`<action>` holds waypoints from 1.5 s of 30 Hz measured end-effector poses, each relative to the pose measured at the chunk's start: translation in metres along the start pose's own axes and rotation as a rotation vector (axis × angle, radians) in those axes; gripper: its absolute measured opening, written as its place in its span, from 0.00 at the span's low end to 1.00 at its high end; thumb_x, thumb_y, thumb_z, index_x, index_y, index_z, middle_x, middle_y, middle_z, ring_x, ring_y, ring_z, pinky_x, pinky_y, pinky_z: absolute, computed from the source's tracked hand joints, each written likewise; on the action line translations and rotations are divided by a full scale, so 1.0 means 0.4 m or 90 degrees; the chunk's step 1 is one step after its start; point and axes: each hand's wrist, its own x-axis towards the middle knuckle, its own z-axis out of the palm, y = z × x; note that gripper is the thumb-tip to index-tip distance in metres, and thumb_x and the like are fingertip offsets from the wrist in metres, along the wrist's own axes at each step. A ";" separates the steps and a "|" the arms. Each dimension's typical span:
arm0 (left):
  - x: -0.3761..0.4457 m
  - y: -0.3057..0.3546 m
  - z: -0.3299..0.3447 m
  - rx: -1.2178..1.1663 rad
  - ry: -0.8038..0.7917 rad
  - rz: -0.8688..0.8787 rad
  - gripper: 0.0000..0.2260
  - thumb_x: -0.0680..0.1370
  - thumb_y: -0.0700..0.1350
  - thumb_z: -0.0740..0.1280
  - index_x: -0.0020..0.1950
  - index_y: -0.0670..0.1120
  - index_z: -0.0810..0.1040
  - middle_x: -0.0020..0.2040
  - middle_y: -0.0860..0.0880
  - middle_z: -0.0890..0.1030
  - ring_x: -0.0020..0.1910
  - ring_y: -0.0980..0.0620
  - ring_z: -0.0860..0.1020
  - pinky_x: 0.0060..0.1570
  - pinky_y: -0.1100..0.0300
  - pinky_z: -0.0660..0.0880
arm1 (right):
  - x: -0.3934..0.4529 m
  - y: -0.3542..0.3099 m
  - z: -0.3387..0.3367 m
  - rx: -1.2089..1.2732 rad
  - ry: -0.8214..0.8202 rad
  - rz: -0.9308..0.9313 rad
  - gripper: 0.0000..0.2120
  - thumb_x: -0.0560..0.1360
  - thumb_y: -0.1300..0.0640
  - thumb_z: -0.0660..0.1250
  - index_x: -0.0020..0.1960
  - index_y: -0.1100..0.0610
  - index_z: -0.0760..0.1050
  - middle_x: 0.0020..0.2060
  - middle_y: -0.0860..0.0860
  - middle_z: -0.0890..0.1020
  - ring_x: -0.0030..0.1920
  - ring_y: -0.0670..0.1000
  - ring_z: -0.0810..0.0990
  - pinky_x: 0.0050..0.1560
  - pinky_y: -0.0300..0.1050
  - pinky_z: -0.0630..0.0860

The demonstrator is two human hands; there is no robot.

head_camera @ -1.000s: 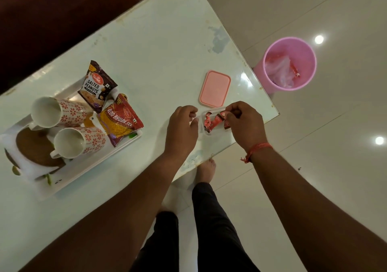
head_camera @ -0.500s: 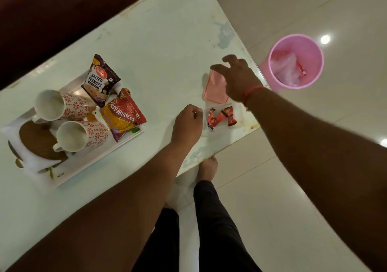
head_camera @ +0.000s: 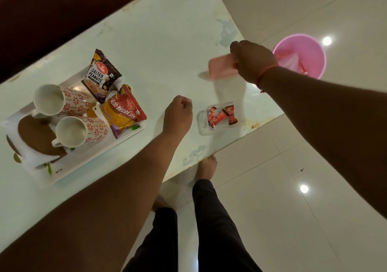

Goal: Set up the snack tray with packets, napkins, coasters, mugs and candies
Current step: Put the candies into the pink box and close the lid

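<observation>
A white tray (head_camera: 88,163) at the left holds two flower-patterned mugs (head_camera: 60,103) (head_camera: 80,132) lying on their sides, a salted peanuts packet (head_camera: 100,76), an aloo bhujia packet (head_camera: 123,110), brown round coasters (head_camera: 36,135) and white napkins. A small clear box (head_camera: 204,123) near the table's front edge holds red-wrapped candies (head_camera: 222,115). My right hand (head_camera: 253,61) grips the pink lid (head_camera: 221,66) and holds it tilted above the table. My left hand (head_camera: 178,113) is a closed fist, just left of the candy box, holding nothing I can see.
A pink bin (head_camera: 301,55) with a plastic bag inside stands on the tiled floor beyond the table's right edge. My legs and bare feet (head_camera: 206,167) are below the table's near edge. A dark wall runs behind the table.
My right hand left the candy box, reached back to the pink lid and lifted it off the table. My left hand let go of the box and stayed beside it.
</observation>
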 end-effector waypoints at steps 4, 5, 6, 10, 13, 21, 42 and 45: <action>-0.007 0.055 -0.004 -0.220 -0.005 -0.020 0.08 0.82 0.46 0.58 0.55 0.44 0.75 0.46 0.47 0.81 0.42 0.51 0.80 0.46 0.58 0.78 | -0.072 -0.036 -0.004 0.136 0.219 -0.038 0.05 0.75 0.67 0.61 0.48 0.61 0.74 0.46 0.60 0.78 0.47 0.62 0.75 0.43 0.54 0.71; -0.011 0.071 -0.003 -0.263 -0.014 -0.032 0.11 0.83 0.49 0.58 0.57 0.44 0.74 0.47 0.46 0.81 0.42 0.51 0.81 0.45 0.58 0.79 | -0.098 -0.051 0.000 0.150 0.236 -0.065 0.06 0.73 0.68 0.61 0.47 0.61 0.74 0.45 0.60 0.77 0.47 0.61 0.74 0.42 0.54 0.71; -0.013 0.085 0.000 -0.299 -0.027 -0.049 0.14 0.83 0.52 0.57 0.59 0.44 0.74 0.48 0.45 0.82 0.42 0.51 0.81 0.45 0.57 0.80 | -0.126 -0.066 0.007 0.155 0.243 -0.089 0.07 0.71 0.70 0.61 0.46 0.62 0.74 0.45 0.60 0.77 0.47 0.61 0.73 0.42 0.53 0.70; -0.030 0.111 0.015 -0.332 -0.025 -0.100 0.08 0.81 0.46 0.64 0.58 0.45 0.74 0.50 0.44 0.81 0.41 0.51 0.81 0.44 0.58 0.82 | -0.218 -0.117 0.039 0.183 0.219 -0.103 0.11 0.67 0.73 0.64 0.45 0.62 0.74 0.48 0.60 0.77 0.50 0.61 0.73 0.46 0.47 0.70; -0.055 0.096 0.022 -0.296 0.006 -0.084 0.08 0.78 0.40 0.68 0.56 0.46 0.74 0.52 0.47 0.81 0.44 0.52 0.82 0.44 0.60 0.82 | -0.278 -0.126 0.061 0.281 0.099 -0.079 0.16 0.68 0.70 0.68 0.55 0.60 0.75 0.63 0.61 0.73 0.65 0.63 0.69 0.60 0.45 0.69; -0.146 0.048 0.082 -0.221 0.081 -0.043 0.09 0.79 0.40 0.67 0.58 0.48 0.75 0.52 0.50 0.80 0.47 0.52 0.82 0.43 0.61 0.82 | -0.375 -0.164 0.087 0.524 0.100 0.237 0.27 0.78 0.63 0.62 0.76 0.55 0.61 0.74 0.53 0.66 0.72 0.52 0.67 0.69 0.41 0.66; -0.144 0.013 0.137 -0.026 0.132 -0.047 0.05 0.79 0.40 0.66 0.51 0.49 0.74 0.55 0.48 0.79 0.52 0.50 0.79 0.49 0.63 0.78 | -0.346 -0.187 0.176 0.500 0.123 0.287 0.30 0.76 0.72 0.52 0.76 0.56 0.62 0.76 0.53 0.65 0.75 0.54 0.63 0.75 0.51 0.63; -0.140 0.010 0.137 -0.029 0.130 -0.048 0.06 0.79 0.40 0.67 0.49 0.50 0.73 0.53 0.49 0.79 0.51 0.51 0.79 0.42 0.70 0.73 | -0.347 -0.174 0.194 0.450 0.099 0.252 0.29 0.78 0.70 0.52 0.77 0.54 0.60 0.77 0.51 0.61 0.75 0.53 0.62 0.75 0.50 0.63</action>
